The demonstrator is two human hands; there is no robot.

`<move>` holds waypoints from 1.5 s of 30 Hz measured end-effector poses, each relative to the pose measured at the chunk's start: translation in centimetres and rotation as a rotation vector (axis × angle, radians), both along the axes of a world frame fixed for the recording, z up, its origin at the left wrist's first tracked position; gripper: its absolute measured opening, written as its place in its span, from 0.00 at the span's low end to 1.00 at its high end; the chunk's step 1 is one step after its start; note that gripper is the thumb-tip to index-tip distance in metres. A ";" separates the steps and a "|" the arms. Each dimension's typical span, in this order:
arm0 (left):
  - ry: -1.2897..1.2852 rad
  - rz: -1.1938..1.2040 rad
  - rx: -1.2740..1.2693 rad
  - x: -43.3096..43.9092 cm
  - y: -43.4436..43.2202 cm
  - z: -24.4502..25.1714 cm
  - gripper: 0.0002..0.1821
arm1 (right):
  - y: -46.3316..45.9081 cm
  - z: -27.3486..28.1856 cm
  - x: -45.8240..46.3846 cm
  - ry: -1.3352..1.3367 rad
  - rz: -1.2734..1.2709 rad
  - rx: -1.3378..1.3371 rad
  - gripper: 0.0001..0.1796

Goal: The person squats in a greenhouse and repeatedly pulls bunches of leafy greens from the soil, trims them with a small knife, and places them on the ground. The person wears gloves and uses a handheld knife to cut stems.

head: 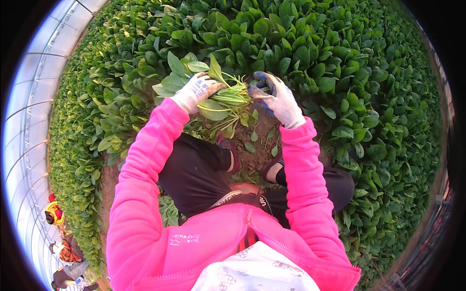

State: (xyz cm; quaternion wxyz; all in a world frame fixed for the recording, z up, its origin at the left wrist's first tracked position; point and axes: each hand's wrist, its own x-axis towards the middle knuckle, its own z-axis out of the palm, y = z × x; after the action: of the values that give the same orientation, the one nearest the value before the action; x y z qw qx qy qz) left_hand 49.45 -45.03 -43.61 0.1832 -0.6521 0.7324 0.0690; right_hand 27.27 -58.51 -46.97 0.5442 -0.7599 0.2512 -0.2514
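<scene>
My left hand (199,91), in a white glove with a dark-coated palm and printed writing, is closed around a bunch of spinach (230,97). The broad leaves fan out to the left past the wrist, while the pale stems and root ends point right. Just beyond those root ends is my right hand (275,95), gloved the same way. Its thumb and fingers are apart and curled, with the fingertips close to the roots; whether they touch is hard to see. Loose spinach leaves (249,147) lie on the bare soil (260,134) below the hands.
Dense standing spinach (364,83) surrounds me in front and on both sides. My feet, in dark red shoes (233,154), rest on the soil. A translucent greenhouse wall (32,83) curves along the left. Several other people (67,251) are at the lower left.
</scene>
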 end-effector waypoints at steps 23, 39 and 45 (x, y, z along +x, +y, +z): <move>0.621 0.088 -0.385 2.5 -0.5 -2.1 0.31 | 3.6 -6.0 2.2 -0.087 -0.175 0.038 0.21; 1.327 0.410 -0.238 3.3 -0.3 -3.5 0.26 | 4.4 -2.4 2.7 -0.251 -0.372 -0.216 0.21; 1.085 0.313 -0.384 3.2 0.5 -2.2 0.24 | 0.1 -0.9 -3.8 0.261 0.159 -0.210 0.18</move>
State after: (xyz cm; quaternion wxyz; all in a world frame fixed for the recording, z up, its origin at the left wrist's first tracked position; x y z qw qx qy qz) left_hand 52.68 -44.56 -45.79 -0.3507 -0.6453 0.6161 0.2846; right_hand 23.50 -58.37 -47.91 0.4430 -0.8562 0.2310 -0.1318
